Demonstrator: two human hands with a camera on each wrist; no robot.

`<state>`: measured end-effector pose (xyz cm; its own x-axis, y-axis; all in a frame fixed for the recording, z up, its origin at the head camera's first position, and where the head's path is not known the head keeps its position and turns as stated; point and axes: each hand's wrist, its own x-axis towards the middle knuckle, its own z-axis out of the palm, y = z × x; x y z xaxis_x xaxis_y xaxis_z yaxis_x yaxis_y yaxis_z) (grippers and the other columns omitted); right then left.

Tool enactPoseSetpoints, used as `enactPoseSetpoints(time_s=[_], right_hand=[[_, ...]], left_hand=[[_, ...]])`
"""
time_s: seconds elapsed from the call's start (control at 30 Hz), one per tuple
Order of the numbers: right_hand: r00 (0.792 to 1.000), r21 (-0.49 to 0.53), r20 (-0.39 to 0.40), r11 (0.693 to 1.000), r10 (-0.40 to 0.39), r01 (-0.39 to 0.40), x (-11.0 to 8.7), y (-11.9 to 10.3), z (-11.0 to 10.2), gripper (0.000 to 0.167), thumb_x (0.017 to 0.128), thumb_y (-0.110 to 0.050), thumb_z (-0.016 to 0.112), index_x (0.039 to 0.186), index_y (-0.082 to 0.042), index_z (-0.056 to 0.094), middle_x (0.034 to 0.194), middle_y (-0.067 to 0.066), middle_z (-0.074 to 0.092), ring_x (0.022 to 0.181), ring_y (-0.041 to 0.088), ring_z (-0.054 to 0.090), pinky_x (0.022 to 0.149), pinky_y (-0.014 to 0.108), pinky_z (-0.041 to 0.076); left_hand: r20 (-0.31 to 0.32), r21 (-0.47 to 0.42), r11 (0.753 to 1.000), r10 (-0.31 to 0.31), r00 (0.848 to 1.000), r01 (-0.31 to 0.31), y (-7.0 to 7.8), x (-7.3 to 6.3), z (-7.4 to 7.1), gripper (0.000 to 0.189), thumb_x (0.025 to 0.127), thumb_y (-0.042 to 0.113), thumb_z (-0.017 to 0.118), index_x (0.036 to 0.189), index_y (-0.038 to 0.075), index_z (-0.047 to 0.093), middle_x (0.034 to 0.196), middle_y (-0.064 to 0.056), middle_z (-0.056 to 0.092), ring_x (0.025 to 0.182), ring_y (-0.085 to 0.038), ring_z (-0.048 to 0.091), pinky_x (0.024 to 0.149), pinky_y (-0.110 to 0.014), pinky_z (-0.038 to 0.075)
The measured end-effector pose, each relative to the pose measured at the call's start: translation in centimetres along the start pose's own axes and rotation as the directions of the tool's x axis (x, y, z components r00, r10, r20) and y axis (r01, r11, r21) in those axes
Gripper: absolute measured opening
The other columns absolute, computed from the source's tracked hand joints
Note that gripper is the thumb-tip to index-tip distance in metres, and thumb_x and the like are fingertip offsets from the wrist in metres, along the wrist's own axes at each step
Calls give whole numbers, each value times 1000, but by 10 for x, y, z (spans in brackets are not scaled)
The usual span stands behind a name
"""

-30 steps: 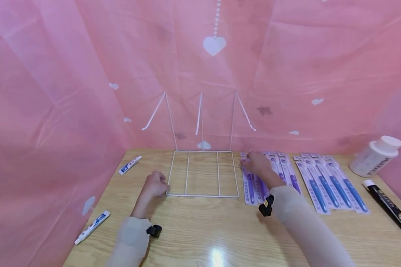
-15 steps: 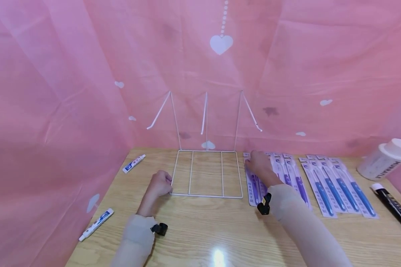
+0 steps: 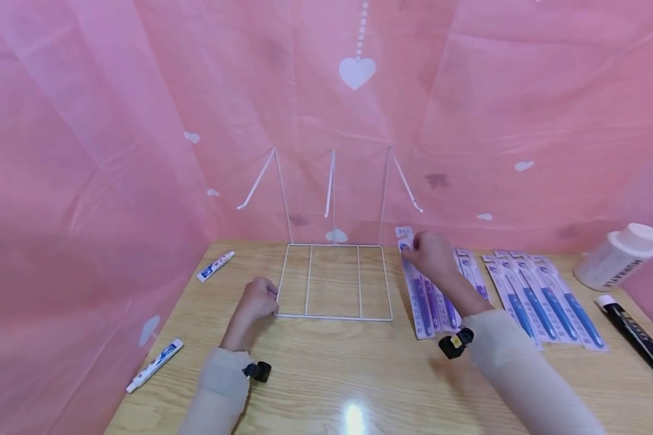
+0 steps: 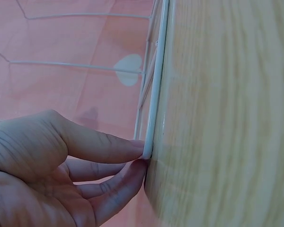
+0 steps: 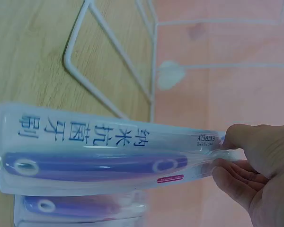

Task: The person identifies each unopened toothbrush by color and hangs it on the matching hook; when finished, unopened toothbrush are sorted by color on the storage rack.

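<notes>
My right hand (image 3: 434,257) pinches the upper part of a packaged purple toothbrush (image 5: 94,165). Its head end is raised off the table, and the pack slants toward me. More purple toothbrush packs (image 3: 441,311) lie beneath and beside it, partly hidden by the hand. A white wire rack (image 3: 333,318) with three upper prongs stands at the back centre. At the near left corner of its base, my left hand (image 3: 258,297) pinches the wire between thumb and fingers, as the left wrist view shows close up.
Several blue toothbrush packs (image 3: 544,302) lie right of the purple ones. Further right are a white bottle (image 3: 620,257) and a black tube (image 3: 636,338). Two small toothpaste tubes (image 3: 216,266) lie at the left. A pink curtain (image 3: 468,109) hangs behind the table.
My right hand has taken hold of the leftmost purple toothbrush pack and lifted its top end. The left hand stays at the rack's corner.
</notes>
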<state>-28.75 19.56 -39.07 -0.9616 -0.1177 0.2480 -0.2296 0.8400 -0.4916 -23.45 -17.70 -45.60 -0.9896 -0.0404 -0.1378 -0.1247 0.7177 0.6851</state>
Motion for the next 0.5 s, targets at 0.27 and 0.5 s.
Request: enactPoseSetpoints(time_s=[0.27, 0.5], right_hand=[[967, -11, -145, 977, -211, 211, -31, -31, -23, 10, 87, -8, 67, 80, -2, 62, 64, 4, 52, 55, 17, 48, 48, 29, 39], [857, -75, -279, 900, -433, 430, -53, -64, -39, 10, 81, -2, 70, 78, -3, 61, 63, 1, 50, 53, 12, 45, 45, 25, 39]], left_hand=[[8, -10, 1000, -17, 1000, 17, 0, -1, -1, 36, 62, -12, 75, 97, -7, 68, 82, -11, 65, 77, -24, 62, 72, -35, 54], [10, -7, 1000, -5, 1000, 5, 0, -1, -1, 35, 63, -12, 74, 97, -7, 67, 83, -11, 65, 77, -24, 62, 71, -35, 53]])
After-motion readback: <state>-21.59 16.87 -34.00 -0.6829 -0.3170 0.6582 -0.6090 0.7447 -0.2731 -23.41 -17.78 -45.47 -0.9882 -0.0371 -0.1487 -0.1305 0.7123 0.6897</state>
